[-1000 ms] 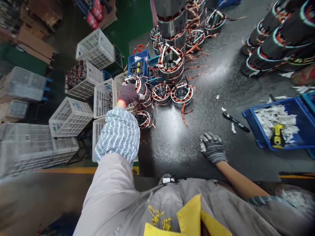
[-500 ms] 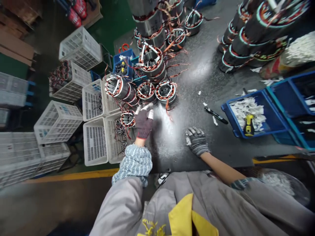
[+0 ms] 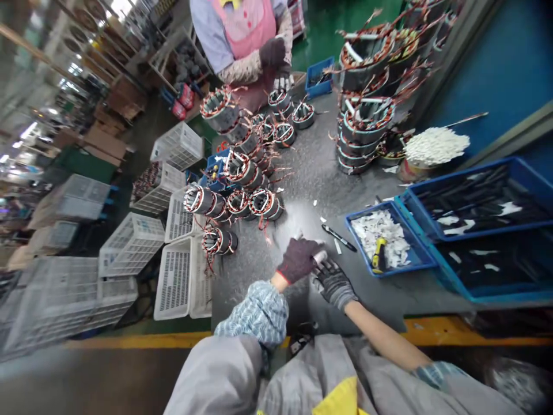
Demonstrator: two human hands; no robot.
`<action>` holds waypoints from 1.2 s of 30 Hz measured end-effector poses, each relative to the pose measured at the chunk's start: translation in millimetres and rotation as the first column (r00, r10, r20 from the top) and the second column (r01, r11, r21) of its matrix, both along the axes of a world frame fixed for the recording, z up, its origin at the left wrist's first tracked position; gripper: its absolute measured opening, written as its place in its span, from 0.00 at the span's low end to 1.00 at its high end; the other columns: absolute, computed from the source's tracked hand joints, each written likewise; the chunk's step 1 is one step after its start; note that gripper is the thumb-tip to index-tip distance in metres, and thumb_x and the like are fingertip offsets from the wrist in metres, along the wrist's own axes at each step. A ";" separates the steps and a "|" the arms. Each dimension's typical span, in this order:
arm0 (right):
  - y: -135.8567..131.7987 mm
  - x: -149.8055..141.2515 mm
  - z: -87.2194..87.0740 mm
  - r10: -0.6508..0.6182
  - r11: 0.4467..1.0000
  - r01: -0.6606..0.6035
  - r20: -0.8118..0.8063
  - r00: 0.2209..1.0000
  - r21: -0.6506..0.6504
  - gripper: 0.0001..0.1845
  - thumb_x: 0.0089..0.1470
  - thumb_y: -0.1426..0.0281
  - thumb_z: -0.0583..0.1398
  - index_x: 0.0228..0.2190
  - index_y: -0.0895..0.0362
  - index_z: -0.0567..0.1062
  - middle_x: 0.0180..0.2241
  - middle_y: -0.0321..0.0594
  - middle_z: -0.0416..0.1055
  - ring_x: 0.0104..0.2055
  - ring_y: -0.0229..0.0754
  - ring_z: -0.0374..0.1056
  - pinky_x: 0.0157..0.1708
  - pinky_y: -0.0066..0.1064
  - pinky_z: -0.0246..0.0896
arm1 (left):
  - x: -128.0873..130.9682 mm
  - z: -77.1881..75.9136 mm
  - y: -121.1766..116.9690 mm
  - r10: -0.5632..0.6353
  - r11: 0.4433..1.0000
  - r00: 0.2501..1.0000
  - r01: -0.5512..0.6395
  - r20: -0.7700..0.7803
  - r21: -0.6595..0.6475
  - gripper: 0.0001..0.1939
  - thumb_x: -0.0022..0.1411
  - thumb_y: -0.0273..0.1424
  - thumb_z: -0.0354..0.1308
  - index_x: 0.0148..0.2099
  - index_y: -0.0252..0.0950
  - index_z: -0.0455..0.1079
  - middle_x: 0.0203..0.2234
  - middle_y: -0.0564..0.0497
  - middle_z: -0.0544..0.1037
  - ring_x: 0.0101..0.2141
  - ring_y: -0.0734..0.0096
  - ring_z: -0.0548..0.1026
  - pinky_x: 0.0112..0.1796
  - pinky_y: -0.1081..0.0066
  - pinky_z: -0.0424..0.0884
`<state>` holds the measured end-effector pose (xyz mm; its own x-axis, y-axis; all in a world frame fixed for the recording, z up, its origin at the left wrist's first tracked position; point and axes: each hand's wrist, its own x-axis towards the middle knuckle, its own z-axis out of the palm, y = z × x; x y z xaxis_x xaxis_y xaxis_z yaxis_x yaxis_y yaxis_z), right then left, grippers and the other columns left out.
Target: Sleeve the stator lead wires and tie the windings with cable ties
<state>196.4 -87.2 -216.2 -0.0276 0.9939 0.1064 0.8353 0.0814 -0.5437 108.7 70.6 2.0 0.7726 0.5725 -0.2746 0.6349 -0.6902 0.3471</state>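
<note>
Standing at a dark, speckled worktop point(image 3: 313, 155) in a cluttered workshop, with green floor point(image 3: 324, 34) showing beyond. Holding the left grip point(image 3: 299, 259), gloved in dark purple, low over the near part, with fingertips meeting those of the right grip point(image 3: 332, 283), gloved in striped grey. Bending the fingers of both, yet not letting anything be seen between them; being unable to tell whether clenched or released. Having a marker pen point(image 3: 339, 238) lying just beyond the right grip, closer to that side than to the left, and slanting along its long axis from far left to near right. Seeing a paper strip point(image 3: 337, 246) beside the pen. Having a wound ring point(image 3: 264, 203) sitting ahead and to the left, opening facing up, and a wound cylinder point(image 3: 219, 241) lying farther left, both being nearer to the left grip. Looking right past the pen, finding a blue tray point(image 3: 403, 266) carrying white scraps point(image 3: 391, 227) and a yellow-and-black tool point(image 3: 379, 255). Looking farther out, finding stacked rings point(image 3: 358, 144) rising at the far right, white crates point(image 3: 173, 282) standing off the left edge, and a co-worker point(image 3: 246, 29) in a pink apron working across the worktop.
</note>
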 end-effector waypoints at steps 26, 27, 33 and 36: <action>-3.0 30.8 31.2 -0.109 0.994 0.093 -0.414 0.904 -0.060 0.36 0.61 0.77 0.62 0.66 0.43 0.88 0.71 0.34 0.82 0.82 0.54 0.69 0.90 0.51 0.46 | 358.8 104.9 185.3 0.034 0.865 0.944 0.136 -0.327 0.484 0.27 0.72 0.41 0.68 0.64 0.27 0.85 0.59 0.24 0.88 0.62 0.33 0.85 0.64 0.47 0.78; -2.8 29.8 28.5 -0.112 0.994 0.103 -0.408 0.906 -0.044 0.35 0.62 0.77 0.61 0.64 0.44 0.89 0.70 0.35 0.84 0.82 0.52 0.69 0.90 0.50 0.46 | 359.1 105.1 185.8 0.022 0.860 0.939 0.156 -0.342 0.486 0.27 0.73 0.41 0.67 0.64 0.26 0.86 0.59 0.24 0.88 0.61 0.35 0.85 0.63 0.48 0.77; -1.6 26.9 15.8 -0.123 0.991 0.134 -0.355 0.927 0.008 0.33 0.61 0.76 0.59 0.59 0.44 0.92 0.66 0.36 0.87 0.81 0.50 0.71 0.88 0.46 0.52 | 339.5 115.4 173.2 -0.019 0.847 0.915 0.229 -0.404 0.479 0.31 0.72 0.47 0.69 0.63 0.26 0.87 0.58 0.23 0.89 0.62 0.30 0.86 0.61 0.48 0.79; -3.9 28.8 19.1 -0.135 0.990 0.142 -0.318 0.938 -0.002 0.34 0.61 0.75 0.60 0.61 0.41 0.91 0.66 0.36 0.87 0.80 0.52 0.72 0.86 0.48 0.59 | 311.9 118.1 164.9 -0.003 0.850 0.893 0.240 -0.451 0.469 0.30 0.74 0.47 0.67 0.63 0.28 0.88 0.55 0.23 0.89 0.60 0.29 0.87 0.58 0.48 0.81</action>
<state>225.2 -91.1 -197.1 0.1487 0.9830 0.1077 0.6243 -0.0088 -0.7811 420.7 235.5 120.1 0.7223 0.6288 -0.2881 0.5335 -0.7716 -0.3464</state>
